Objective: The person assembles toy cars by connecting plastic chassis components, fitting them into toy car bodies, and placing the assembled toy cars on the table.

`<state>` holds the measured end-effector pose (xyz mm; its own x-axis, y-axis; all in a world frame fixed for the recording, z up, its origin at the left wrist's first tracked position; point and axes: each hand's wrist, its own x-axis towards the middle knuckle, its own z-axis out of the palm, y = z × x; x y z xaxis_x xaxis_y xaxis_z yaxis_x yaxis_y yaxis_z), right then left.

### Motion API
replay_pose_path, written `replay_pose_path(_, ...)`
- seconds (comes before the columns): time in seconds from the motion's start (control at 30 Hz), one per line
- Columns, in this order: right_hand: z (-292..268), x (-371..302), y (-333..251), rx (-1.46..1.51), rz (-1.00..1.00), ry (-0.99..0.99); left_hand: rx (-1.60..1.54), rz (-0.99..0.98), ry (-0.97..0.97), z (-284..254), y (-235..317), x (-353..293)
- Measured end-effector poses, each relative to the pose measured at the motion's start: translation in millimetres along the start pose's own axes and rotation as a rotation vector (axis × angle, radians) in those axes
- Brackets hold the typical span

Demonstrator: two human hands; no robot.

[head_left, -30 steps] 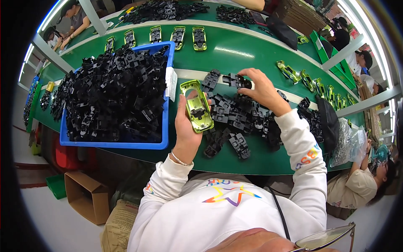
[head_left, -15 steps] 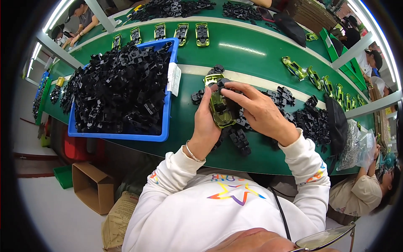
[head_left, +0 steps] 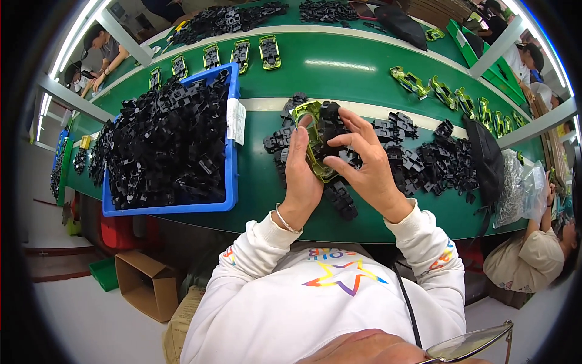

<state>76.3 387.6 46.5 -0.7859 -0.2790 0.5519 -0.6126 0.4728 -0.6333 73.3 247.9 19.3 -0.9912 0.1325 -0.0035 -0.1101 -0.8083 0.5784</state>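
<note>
My left hand (head_left: 303,179) is closed around a shiny yellow-green toy car body shell (head_left: 314,145), which is tilted above the table with its hollow side partly showing. Against the shell's right side is a black plastic chassis piece (head_left: 330,124). The curled fingers and thumb of my right hand (head_left: 373,170) hold that piece from the right. How far it sits inside the shell is hard to make out. Loose black chassis pieces (head_left: 341,200) lie on the green table just below and around my hands.
A blue bin (head_left: 231,151) heaped with black parts stands at the left. Beyond it are shells fitted with black pieces (head_left: 270,53). Bare green shells (head_left: 445,94) line the far right. A black pile (head_left: 445,161) and a black bag (head_left: 485,158) lie right. Other people sit around.
The shell has turned from showing its outer roof to showing its hollow side. My right hand has moved from the shell's top to a black chassis piece at its side. The whole view has shifted slightly.
</note>
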Motion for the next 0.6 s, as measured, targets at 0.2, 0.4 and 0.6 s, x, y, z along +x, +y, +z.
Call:
replay_pose_path(0.2, 14.9, -2.0, -1.5, 0.312, 0.232, 0.132, 0.103, 0.068, -0.004, 2.5, -2.6, -1.2)
replay_pose_path(0.4, 0.1, -0.9, -0.4, 0.622, 0.366, 0.097, 0.03, 0.004, 0.008, -2.4, 0.9, -1.8)
replay_pose_path(0.6, -0.3, 4.8, -25.7, -0.065, -0.041, -0.103, -0.052, 0.023, 0.043, -7.1, -1.3, -3.9)
